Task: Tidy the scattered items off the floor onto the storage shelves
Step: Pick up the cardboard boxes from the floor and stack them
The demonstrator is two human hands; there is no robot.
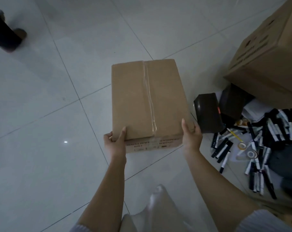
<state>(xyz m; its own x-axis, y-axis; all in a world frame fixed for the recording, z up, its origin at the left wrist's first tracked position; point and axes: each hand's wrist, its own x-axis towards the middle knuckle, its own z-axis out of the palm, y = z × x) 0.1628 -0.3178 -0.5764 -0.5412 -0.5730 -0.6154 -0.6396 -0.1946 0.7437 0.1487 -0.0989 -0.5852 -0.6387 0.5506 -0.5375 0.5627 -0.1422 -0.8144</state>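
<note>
Hands: my left hand [115,142] and right hand [191,135] grip the near corners of the taped box [147,104], thumbs on top, fingers curled round its sides.
Floor: pale glossy tiles [41,114] with thin dark grout lines; the box is above them, ahead of me.
Box: plain brown cardboard, rectangular, clear tape along the middle seam.
Right side: two black wrapped blocks [209,113], scattered markers [259,156], tape rolls [251,154], a large carton [267,61].
</note>
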